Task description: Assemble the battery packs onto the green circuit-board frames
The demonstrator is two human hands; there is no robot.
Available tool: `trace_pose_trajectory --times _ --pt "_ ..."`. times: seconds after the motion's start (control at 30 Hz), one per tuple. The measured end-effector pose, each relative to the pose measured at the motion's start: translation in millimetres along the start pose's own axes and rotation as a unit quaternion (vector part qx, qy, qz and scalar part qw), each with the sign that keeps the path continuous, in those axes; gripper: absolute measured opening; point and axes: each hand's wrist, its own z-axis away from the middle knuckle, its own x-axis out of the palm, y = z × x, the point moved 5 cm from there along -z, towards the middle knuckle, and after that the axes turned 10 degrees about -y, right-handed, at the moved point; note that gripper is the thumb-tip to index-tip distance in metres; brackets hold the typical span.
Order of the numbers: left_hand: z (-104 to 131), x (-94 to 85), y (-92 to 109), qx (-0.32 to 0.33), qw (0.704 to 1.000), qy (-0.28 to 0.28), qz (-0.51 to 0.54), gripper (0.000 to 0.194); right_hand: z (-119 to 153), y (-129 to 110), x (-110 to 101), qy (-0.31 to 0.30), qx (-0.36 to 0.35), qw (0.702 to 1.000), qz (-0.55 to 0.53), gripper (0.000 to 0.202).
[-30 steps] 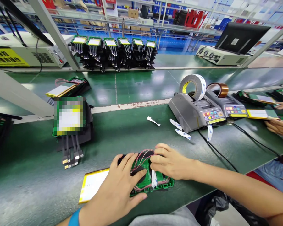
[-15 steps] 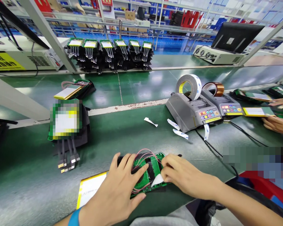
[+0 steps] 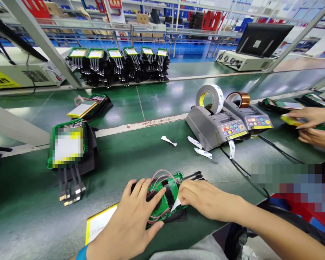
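White strip [image 3: 176, 205] is clamped between the curled fingertips of the right hand [image 3: 202, 199], its pointed end over the green board [image 3: 174, 186] (whether that end is stuck there, I cannot tell). Across the board's other side lies the left hand [image 3: 137, 216], fingers spread apart, the forefinger's tip by a black band [image 3: 169, 196]. Pink wires [image 3: 162, 171] loop up just past the left fingertips; black plugs [image 3: 197, 176] poke out beyond the right knuckles.

On the far side of the left hand from the board, partly hidden by it, is a yellow-edged battery [image 3: 96, 226]. Ahead of the right fingers, three scraps [image 3: 203, 153] rest on the bench [image 3: 130, 155], near a grey dispenser [image 3: 206, 128] bearing a tape roll [image 3: 219, 99]. Just right of that, another dispenser [image 3: 256, 115] carries a brown roll [image 3: 243, 99].

Well left of the left fingers sits a stack [image 3: 90, 157] (its top blurred into squares). Far off to the right of both hands, a co-worker's hands [image 3: 315, 119] are at a yellow-edged piece [image 3: 288, 120].
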Motion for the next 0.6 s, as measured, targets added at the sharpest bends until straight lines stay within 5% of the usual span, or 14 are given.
trace_pose_trajectory --times 0.13,0.23,0.3,0.37,0.47,0.6 --pt "0 -0.9 0 0.004 1.000 0.000 -0.002 0.063 0 -20 -12 0.071 -0.082 0.993 -0.040 0.012" --pt "0 0.2 -1 -0.004 1.000 -0.010 0.005 0.064 13 -14 -37 0.222 -0.120 0.965 -0.074 0.016" --pt "1 1.3 -1 -0.006 1.000 -0.009 0.006 0.064 26 14 -53 0.349 -0.028 0.935 -0.058 0.017" --pt "4 1.6 -2 -0.004 1.000 -0.005 0.008 0.061 37 48 -57 0.408 0.128 0.904 -0.020 0.013" --pt "6 -3.5 -5 0.001 0.999 0.001 0.041 0.067 34 75 -43 0.349 0.211 0.912 -0.037 0.020" --pt "-12 -16.3 -13 -0.038 0.985 0.001 0.171 0.098 4 58 -9 0.159 0.139 0.967 -0.146 0.059"
